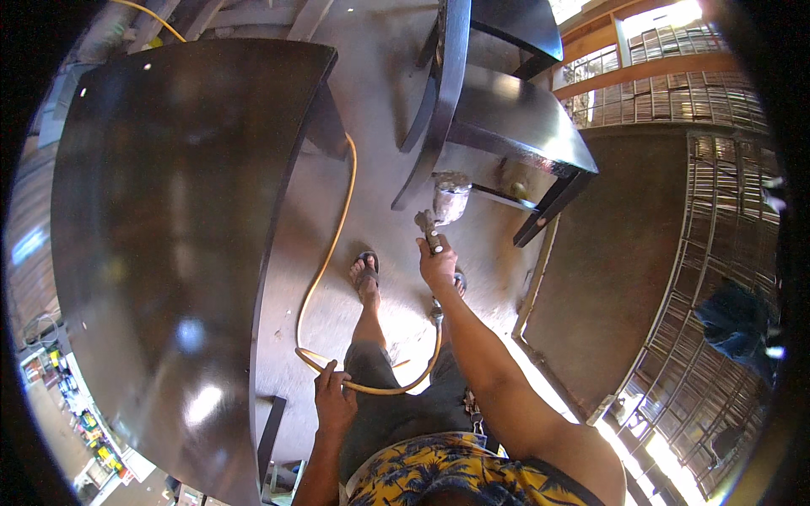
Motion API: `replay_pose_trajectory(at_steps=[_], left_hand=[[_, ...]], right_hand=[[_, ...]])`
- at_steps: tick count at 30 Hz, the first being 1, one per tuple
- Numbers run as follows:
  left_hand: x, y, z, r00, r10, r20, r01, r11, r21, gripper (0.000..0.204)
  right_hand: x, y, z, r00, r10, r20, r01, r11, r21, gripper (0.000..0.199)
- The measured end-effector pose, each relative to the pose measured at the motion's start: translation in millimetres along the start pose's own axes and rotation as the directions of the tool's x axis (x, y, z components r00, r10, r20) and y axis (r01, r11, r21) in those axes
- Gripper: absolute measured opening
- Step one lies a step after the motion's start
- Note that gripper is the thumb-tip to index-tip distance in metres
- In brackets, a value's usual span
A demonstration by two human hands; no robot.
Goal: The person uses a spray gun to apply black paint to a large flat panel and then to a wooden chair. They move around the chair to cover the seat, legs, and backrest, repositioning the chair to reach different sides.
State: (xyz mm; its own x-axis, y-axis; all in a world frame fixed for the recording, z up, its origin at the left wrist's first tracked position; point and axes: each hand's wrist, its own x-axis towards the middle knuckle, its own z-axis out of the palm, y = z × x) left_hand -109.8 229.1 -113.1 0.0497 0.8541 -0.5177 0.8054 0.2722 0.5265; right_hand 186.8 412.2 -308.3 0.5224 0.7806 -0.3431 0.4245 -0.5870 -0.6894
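Observation:
My right hand (438, 263) is wrapped round the handle of a paint spray gun (429, 229), held out ahead of me. A paint-smeared cup (451, 198) sits on top of the gun. From the gun's lower end a yellow air hose (380, 389) loops across my body. Closed on that hose is my left hand (335, 401), low and near my left thigh. Just beyond the gun stands a dark, glossy wooden chair (515, 110), its seat catching the light. Spray from the gun cannot be made out.
A large dark polished table (181, 253) fills the left side. The hose runs over the concrete floor (337, 228) past its edge. Another dark chair (519, 25) stands behind the first. At right are a low wall (620, 270) and a lattice screen (709, 337) with dark cloth (738, 325).

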Motion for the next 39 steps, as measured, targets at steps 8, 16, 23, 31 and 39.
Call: replay_pose_trajectory(at_steps=[8, 16, 23, 31, 39], left_hand=[[12, 15, 1, 0.994, 0.090, -0.061, -0.097, 0.989, -0.108, 0.029], [24, 37, -1, 0.976, 0.172, -0.130, -0.189, 0.973, -0.134, 0.034], [27, 48, -9, 0.984, 0.138, -0.112, -0.156, 0.973, -0.172, 0.033], [28, 47, -5, 0.984, 0.138, -0.111, -0.154, 0.977, -0.148, 0.030], [24, 36, -45, 0.989, 0.149, 0.005, -0.147, 0.979, -0.144, 0.029]], right_hand=[[61, -104, -79, 0.933, -0.287, -0.217, 0.277, 0.958, -0.074, 0.034], [92, -182, -121, 0.830, -0.476, -0.292, 0.472, 0.877, -0.086, 0.031], [76, -232, -155, 0.830, -0.425, -0.362, 0.474, 0.879, 0.056, 0.032], [91, -204, -121, 0.858, -0.412, -0.306, 0.440, 0.897, 0.027, 0.034], [76, -161, -114, 0.966, -0.238, -0.104, 0.223, 0.965, -0.138, 0.040]])
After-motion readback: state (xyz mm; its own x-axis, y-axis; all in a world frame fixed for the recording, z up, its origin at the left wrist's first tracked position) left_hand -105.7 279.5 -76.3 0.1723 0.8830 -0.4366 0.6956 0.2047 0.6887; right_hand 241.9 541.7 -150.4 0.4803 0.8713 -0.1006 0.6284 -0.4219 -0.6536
